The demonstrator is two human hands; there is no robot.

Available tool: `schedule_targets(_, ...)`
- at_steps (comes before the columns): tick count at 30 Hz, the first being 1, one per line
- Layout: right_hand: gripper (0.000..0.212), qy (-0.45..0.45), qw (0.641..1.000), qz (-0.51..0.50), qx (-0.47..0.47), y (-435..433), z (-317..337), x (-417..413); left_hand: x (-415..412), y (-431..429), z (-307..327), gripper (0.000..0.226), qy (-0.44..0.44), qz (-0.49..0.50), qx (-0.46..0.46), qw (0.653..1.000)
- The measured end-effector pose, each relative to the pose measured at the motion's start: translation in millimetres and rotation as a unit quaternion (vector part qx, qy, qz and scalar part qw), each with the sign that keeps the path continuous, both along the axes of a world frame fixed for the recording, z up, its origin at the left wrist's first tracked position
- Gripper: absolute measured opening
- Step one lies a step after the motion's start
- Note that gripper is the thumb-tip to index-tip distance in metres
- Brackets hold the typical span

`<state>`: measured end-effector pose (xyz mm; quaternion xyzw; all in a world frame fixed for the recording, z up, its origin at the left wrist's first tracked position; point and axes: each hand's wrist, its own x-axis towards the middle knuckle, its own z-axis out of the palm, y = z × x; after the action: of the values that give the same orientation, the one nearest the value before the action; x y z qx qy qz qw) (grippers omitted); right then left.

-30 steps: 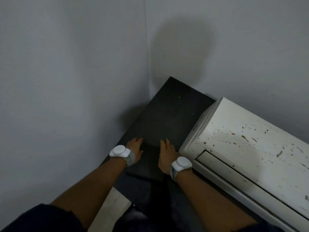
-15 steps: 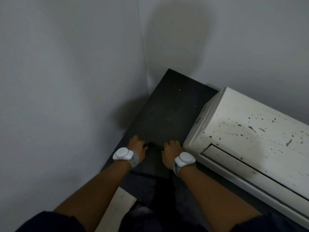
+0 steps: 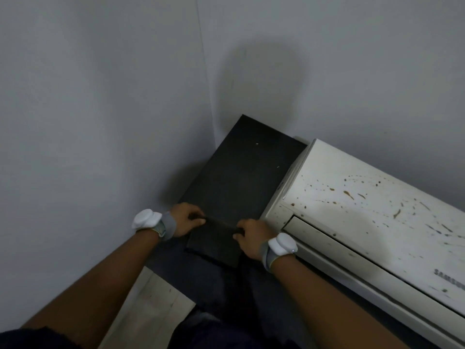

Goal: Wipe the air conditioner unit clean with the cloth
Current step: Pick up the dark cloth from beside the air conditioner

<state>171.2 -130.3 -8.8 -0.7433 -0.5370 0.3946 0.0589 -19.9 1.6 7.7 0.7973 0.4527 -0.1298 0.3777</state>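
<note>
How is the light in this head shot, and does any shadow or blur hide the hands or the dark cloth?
Head view: dim and grainy; a soft round shadow sits on the wall; the dark cloth barely separates from the black surface; both hands stay readable, and the brown spots on the air conditioner show clearly.

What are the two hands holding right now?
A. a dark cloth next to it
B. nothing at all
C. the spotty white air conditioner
A: the left hand and right hand each pinch an end of the dark cloth, beside the stained air conditioner, not on it.
</note>
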Motion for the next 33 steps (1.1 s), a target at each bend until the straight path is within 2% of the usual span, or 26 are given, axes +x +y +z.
schedule_targets(5,0.028,0.031,0.999,0.009,0.019,-11,38,13,9,4,36,0.024,-0.039,-0.001,-0.043,0.998)
schedule_targets(11,0.030,0.038,0.997,0.022,0.057,-6,99,33,42,21,93,0.021,-0.105,-0.016,-0.033,0.994)
schedule_targets(15,0.025,0.062,0.994,-0.006,0.094,-4,147,60,71,35,137,0.016,-0.137,-0.049,-0.020,0.989)
schedule_targets(20,0.022,0.110,0.984,-0.092,0.106,-8,201,118,124,45,189,0.021,-0.170,-0.101,0.030,0.980)
schedule_targets(26,0.011,0.074,0.962,-0.178,0.195,-11,250,188,192,45,237,0.027,-0.260,-0.105,0.119,0.953)
schedule_targets(30,0.003,0.052,0.924,-0.254,0.280,-14,265,227,238,38,254,0.029,-0.331,-0.093,0.167,0.924)
schedule_targets(33,0.013,-0.012,0.905,-0.279,0.321,-20,258,246,263,29,247,0.029,-0.349,-0.088,0.191,0.913)
